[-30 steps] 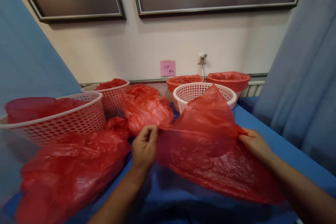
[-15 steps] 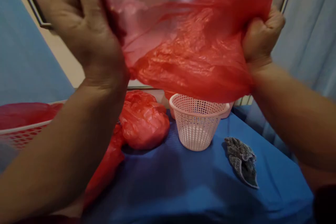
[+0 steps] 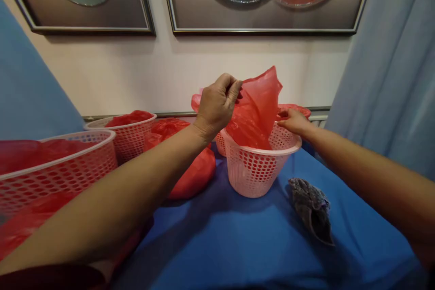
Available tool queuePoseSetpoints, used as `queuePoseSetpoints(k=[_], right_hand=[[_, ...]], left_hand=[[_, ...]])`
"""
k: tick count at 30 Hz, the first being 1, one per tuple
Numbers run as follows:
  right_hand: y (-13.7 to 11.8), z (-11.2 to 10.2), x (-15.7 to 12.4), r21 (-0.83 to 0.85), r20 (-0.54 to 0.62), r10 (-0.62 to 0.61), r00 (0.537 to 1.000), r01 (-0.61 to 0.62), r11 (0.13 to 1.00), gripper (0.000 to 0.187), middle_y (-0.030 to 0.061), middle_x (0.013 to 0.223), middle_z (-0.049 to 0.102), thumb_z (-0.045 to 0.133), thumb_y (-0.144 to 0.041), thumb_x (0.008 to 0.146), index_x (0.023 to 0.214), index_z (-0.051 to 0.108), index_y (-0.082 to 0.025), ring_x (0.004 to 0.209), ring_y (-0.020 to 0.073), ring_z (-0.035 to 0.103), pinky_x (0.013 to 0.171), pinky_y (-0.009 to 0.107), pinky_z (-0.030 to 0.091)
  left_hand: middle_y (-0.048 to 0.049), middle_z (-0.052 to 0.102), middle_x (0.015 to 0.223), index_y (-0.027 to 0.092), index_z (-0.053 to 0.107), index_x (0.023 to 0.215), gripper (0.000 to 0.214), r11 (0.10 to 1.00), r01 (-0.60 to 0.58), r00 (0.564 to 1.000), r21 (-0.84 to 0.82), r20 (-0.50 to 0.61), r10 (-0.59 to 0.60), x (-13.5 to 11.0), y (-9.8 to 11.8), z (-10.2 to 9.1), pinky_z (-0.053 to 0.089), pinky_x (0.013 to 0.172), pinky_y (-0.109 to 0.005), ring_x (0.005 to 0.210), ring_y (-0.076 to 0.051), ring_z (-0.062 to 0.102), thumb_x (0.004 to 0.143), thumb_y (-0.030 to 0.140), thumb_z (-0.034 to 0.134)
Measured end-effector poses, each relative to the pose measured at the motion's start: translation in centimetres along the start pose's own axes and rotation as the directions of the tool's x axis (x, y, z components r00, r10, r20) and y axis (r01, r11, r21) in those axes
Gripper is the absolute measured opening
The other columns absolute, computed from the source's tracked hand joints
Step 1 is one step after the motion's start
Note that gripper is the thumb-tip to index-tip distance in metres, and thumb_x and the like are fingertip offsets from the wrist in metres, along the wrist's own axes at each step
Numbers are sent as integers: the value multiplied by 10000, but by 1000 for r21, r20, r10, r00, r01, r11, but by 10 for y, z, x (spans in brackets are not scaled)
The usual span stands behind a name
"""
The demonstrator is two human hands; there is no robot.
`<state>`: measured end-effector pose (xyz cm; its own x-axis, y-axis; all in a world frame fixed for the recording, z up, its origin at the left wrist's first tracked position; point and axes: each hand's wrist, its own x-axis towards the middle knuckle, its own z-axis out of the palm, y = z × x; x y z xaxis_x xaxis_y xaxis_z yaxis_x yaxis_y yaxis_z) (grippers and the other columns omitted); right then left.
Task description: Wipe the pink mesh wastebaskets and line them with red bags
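Observation:
A red plastic bag (image 3: 260, 104) hangs partly inside a pale pink perforated basket (image 3: 251, 172) on the blue-covered table. My left hand (image 3: 219, 102) pinches the bag's upper edge, above the basket's left rim. At the basket's far right rim is my right hand (image 3: 294, 121), fingers stretched to the left and slightly apart, close to the bag's right side. Whether its fingertips touch the bag or the rim is hard to make out. The lower part of the bag shows red through the basket's holes.
A crumpled grey cloth (image 3: 311, 210) lies right of the basket. To the left are a filled-looking red bag (image 3: 195, 174) and two bag-lined baskets, a near one (image 3: 98, 158) and a far one (image 3: 131, 131). Framed pictures (image 3: 265, 18) hang on the wall behind; a blue curtain (image 3: 384, 99) hangs at right.
Both hands have come down from high in front of me to the basket. The red bag, earlier stretched between them, now sits partly in the basket, and my right hand appears off its edge.

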<state>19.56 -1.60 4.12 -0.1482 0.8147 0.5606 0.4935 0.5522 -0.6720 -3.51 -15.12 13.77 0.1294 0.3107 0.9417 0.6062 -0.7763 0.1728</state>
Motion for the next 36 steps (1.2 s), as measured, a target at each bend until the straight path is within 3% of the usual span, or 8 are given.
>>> queuePoseSetpoints(k=[6, 11, 18, 22, 25, 29, 33, 36], right_hand=[[-16, -40, -4, -184, -225, -153, 962, 113, 976, 520, 139, 1213, 684, 690, -207, 776, 1290, 614, -193, 952, 278, 703, 855, 474, 606], [-36, -41, -40, -275, -90, -665, 742, 623, 732, 854, 60, 1633, 304, 652, -98, 788, 1533, 355, -391, 1302, 321, 549, 1050, 549, 515], [-16, -34, -48, -378, 68, -740, 669, 703, 602, 407, 65, 1438, 569, 598, -14, 775, 1072, 684, -278, 1349, 338, 504, 1080, 601, 421], [6, -44, -44, -378, 5, -731, 682, 678, 631, 208, 76, 1145, 733, 574, -65, 837, 927, 658, -232, 1120, 291, 652, 986, 526, 473], [25, -52, -42, -354, -76, -685, 725, 622, 698, 204, 61, 1014, 759, 557, -79, 821, 922, 651, -230, 972, 266, 693, 897, 467, 500], [40, -53, -45, -331, -163, -601, 783, 530, 781, 210, 46, 924, 753, 550, -114, 804, 921, 663, -248, 892, 261, 680, 838, 429, 507], [45, -47, -60, -326, 6, -549, 836, 521, 789, 216, 52, 921, 750, 550, -106, 786, 905, 666, -243, 897, 265, 681, 856, 440, 504], [45, -44, -75, -305, 49, -523, 851, 512, 803, 219, 53, 962, 748, 581, -121, 804, 971, 662, -236, 921, 263, 685, 880, 458, 505]], left_hand=[[20, 674, 715, 200, 562, 816, 275, 995, -60, 998, 77, 28, 58, 5, -9, 20, 491, 626, -223, 632, -94, 638, 1046, 347, 522], [-15, 688, 757, 183, 605, 834, 325, 939, -292, 877, 179, 441, 189, -25, -2, 36, 477, 638, -260, 683, -140, 638, 1051, 392, 484], [-60, 756, 1000, 195, 644, 1103, 212, 968, -233, 786, 92, 605, 132, -67, 6, 35, 555, 812, -320, 910, -195, 719, 1017, 365, 552], [-145, 643, 1384, 194, 460, 1453, 643, 934, -254, 752, 252, 658, 27, -51, -11, 13, 535, 991, -402, 1209, -270, 653, 895, 367, 726], [-114, 731, 1142, 180, 612, 1280, 357, 772, -362, 706, 522, 694, -138, -35, -28, -4, 545, 862, -382, 1046, -271, 693, 928, 225, 639], [-112, 696, 913, 186, 694, 980, 304, 505, -463, 836, 729, 549, -25, -32, -42, -17, 477, 698, -365, 840, -256, 651, 1014, 152, 394], [-87, 678, 865, 196, 684, 858, 251, 595, -554, 755, 582, 652, 65, -48, -45, -23, 475, 693, -360, 782, -234, 619, 947, 103, 468], [-64, 680, 912, 193, 679, 958, 159, 788, -366, 812, 495, 583, 12, -58, -36, -30, 513, 733, -344, 827, -216, 637, 868, 104, 582]])
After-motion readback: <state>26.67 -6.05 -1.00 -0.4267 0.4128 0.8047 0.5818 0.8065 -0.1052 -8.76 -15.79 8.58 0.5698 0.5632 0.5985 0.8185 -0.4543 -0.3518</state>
